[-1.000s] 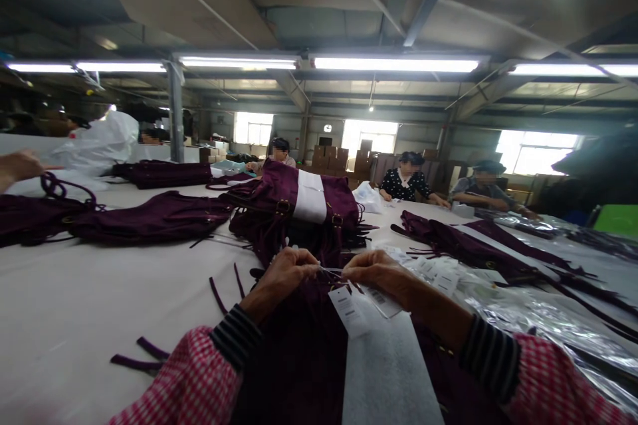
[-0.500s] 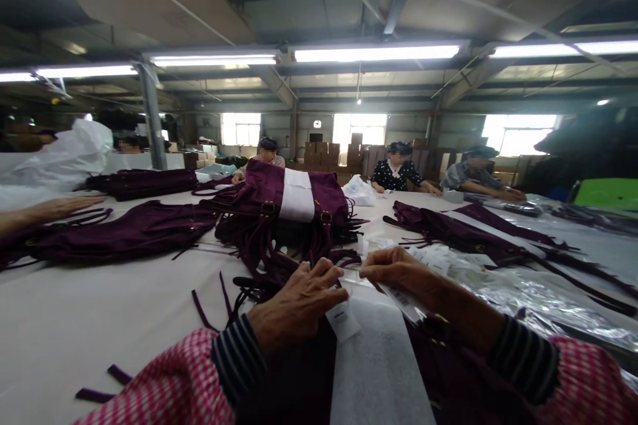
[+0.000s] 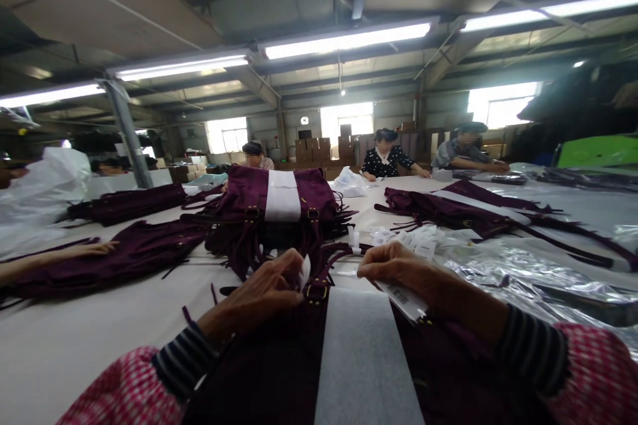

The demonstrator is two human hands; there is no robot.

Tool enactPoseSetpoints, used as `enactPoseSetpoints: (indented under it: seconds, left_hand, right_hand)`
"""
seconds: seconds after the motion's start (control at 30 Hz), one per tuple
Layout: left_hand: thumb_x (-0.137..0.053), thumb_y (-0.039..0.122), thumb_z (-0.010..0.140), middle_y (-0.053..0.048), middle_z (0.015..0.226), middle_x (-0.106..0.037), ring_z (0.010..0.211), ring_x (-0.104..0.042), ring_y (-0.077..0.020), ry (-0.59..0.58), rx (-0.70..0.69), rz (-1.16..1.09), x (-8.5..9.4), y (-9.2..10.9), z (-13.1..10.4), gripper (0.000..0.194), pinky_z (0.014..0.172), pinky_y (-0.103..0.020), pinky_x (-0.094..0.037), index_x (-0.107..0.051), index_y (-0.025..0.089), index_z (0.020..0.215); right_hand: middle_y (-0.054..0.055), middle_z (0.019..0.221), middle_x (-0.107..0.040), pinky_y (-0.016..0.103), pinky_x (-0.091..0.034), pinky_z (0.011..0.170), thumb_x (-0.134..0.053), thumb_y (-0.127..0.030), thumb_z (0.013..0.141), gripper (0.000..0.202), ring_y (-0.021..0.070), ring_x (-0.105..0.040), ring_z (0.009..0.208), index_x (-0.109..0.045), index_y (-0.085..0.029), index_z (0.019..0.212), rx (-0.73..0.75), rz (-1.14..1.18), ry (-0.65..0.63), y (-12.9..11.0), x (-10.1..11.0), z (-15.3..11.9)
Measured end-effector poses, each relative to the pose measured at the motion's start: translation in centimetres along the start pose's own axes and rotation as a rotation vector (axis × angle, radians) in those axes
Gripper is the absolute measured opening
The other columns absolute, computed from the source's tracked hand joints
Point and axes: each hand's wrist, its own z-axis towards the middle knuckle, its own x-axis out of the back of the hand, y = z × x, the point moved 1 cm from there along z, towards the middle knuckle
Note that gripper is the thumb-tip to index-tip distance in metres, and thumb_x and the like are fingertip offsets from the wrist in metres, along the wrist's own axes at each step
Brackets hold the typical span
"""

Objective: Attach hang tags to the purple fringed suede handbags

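Note:
A dark purple bag (image 3: 259,372) lies in front of me, with a wide white paper band (image 3: 366,358) around it. My left hand (image 3: 259,289) is over the bag's upper left, beside a strap buckle (image 3: 316,292). Its fingers are closed on a small white tag (image 3: 305,272) that sticks up at the fingertips. My right hand (image 3: 401,272) is above the bag's upper right, its thumb and fingers pinched together. White barcode tags (image 3: 406,302) hang below this hand, in its grasp; the pinching point itself is partly hidden.
Purple bags with white bands (image 3: 283,196) are stacked just ahead. Another banded bag (image 3: 448,209) lies right, behind clear plastic bags (image 3: 528,279). At left, another person's hand (image 3: 97,249) rests on a purple bag (image 3: 149,246). Several people sit across the table.
My left hand has moved left, and the white tag has gone from lying on the band to upright at its fingertips. My right hand has barely shifted. The other person's hand has lowered onto a bag.

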Motion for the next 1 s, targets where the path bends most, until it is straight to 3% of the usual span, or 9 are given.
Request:
enactPoseSetpoints:
  seconds: [0.1,0.17,0.27,0.37,0.47,0.53,0.7,0.83,1.0]
  left_hand:
    - [-0.056,0.018,0.067,0.001,0.090,-0.061,0.081,-0.055,-0.0175,-0.043,0.044,-0.207,0.8,-0.2,-1.3,0.029,0.070,-0.026,-0.043,-0.059,0.021,0.095]
    - [-0.057,0.015,0.065,0.002,0.088,-0.062,0.080,-0.056,-0.0183,-0.106,0.096,-0.164,0.7,-0.7,-2.8,0.034,0.068,-0.025,-0.043,-0.064,0.022,0.097]
    - [-0.068,0.017,0.066,0.002,0.109,-0.068,0.105,-0.058,-0.0254,-0.262,0.049,0.049,0.2,-1.2,-4.9,0.046,0.090,-0.031,-0.043,-0.070,0.032,0.109]
    - [-0.078,0.027,0.070,0.003,0.125,-0.066,0.121,-0.054,-0.0276,-0.330,-0.008,0.114,0.1,-0.8,-5.2,0.046,0.107,-0.034,-0.034,-0.072,0.038,0.114]
    - [-0.065,0.041,0.086,-0.001,0.111,-0.072,0.105,-0.064,-0.0244,-0.264,0.030,0.012,0.5,-0.4,-2.7,0.028,0.091,-0.029,-0.044,-0.075,0.030,0.110]
    - [-0.054,0.040,0.091,-0.004,0.093,-0.075,0.089,-0.067,-0.0229,-0.157,0.056,0.001,0.5,-0.7,-0.2,0.030,0.078,-0.028,-0.046,-0.076,0.022,0.101]
    - [-0.065,0.032,0.077,-0.007,0.071,-0.068,0.077,-0.064,-0.0275,0.121,0.173,0.185,-1.5,-2.8,4.5,0.018,0.070,-0.034,-0.041,-0.072,0.019,0.068]
    - [-0.073,0.019,0.061,-0.005,0.069,-0.066,0.076,-0.063,-0.0268,0.172,0.210,0.190,-3.5,-4.0,5.1,0.007,0.069,-0.033,-0.039,-0.066,0.020,0.058]
    - [-0.067,0.016,0.062,-0.003,0.075,-0.068,0.074,-0.061,-0.0204,0.227,0.212,0.005,-4.3,-5.0,4.5,0.010,0.066,-0.029,-0.038,-0.069,0.018,0.071]
  right_hand:
    - [-0.003,0.054,-0.056,0.023,-0.025,0.043,-0.081,-0.036,0.066,0.025,0.0072,-0.041,0.043,-0.068,-0.015,0.068,-0.023,0.018,-0.012,-0.3,-0.5,0.4]
    - [-0.003,0.054,-0.056,0.023,-0.026,0.042,-0.080,-0.036,0.067,0.023,0.0073,-0.042,0.042,-0.068,-0.015,0.069,-0.026,0.010,-0.056,-0.2,-0.9,0.9]
    - [-0.003,0.055,-0.056,0.022,-0.026,0.042,-0.077,-0.034,0.071,0.021,0.0068,-0.042,0.043,-0.070,-0.015,0.072,0.022,-0.041,-0.116,-0.2,-1.7,1.6]
    - [-0.003,0.055,-0.055,0.021,-0.026,0.042,-0.077,-0.034,0.070,0.021,0.0063,-0.041,0.044,-0.070,-0.014,0.068,0.042,-0.090,-0.137,-0.7,-3.0,2.3]
    - [-0.003,0.053,-0.053,0.021,-0.026,0.042,-0.077,-0.035,0.068,0.023,0.0068,-0.041,0.044,-0.068,-0.014,0.066,0.028,-0.129,-0.123,-1.3,-4.0,2.8]
    - [-0.003,0.053,-0.053,0.021,-0.026,0.042,-0.077,-0.034,0.069,0.023,0.0069,-0.041,0.045,-0.069,-0.013,0.066,0.036,-0.150,-0.108,-1.3,-4.3,3.1]
    - [-0.004,0.055,-0.052,0.022,-0.024,0.044,-0.075,-0.034,0.075,0.022,0.0061,-0.037,0.046,-0.071,-0.013,0.073,0.058,-0.149,-0.146,-0.2,-3.5,3.8]
    - [-0.004,0.056,-0.052,0.022,-0.024,0.045,-0.075,-0.033,0.077,0.020,0.0060,-0.036,0.046,-0.070,-0.014,0.074,0.051,-0.147,-0.147,0.0,-2.9,4.0]
    - [-0.003,0.057,-0.054,0.022,-0.025,0.046,-0.078,-0.034,0.076,0.023,0.0059,-0.038,0.046,-0.071,-0.013,0.075,0.053,-0.115,-0.166,-1.0,-2.7,4.3]
